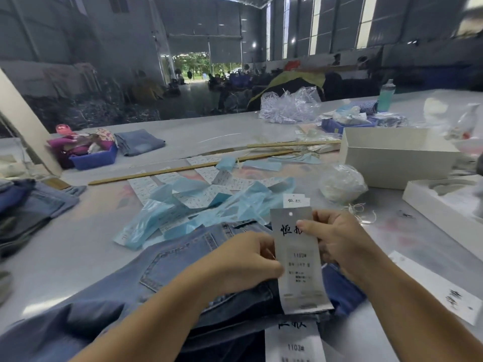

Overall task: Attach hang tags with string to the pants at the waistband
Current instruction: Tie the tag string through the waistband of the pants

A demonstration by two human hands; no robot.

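Head view shows two hands over blue pants (167, 259) that lie flat on a grey table (78, 246). The right hand (337, 241) pinches a long white tag (298, 259) near its top, with the thumb on the front by the black letters. The left hand (245, 262) has its fingers curled at the tag's left edge, about halfway down. It seems to hold a thin string there, but the string is too fine to see well. The tag stands almost straight up, just above the pants, and the small hole (290, 213) at its top is empty. A smaller tag (296, 200) peeks out behind it. The waistband (235, 226) lies just past the hands, near a heap of blue plastic bags (209, 205) and paper slips. Another tag (295, 343) lies at the bottom edge of the view. A white box (392, 158) sits well off to the right, and a bundle of string (342, 182) rests near it.

What could go wrong? I think the string must still go through the hole and round the waistband. If the left hand lets the thin string slip, it could drop onto the pants and be hard to find. The small tag behind could slide out of line, so the string would miss its hole. A hard tug could tear the paper at the hole.
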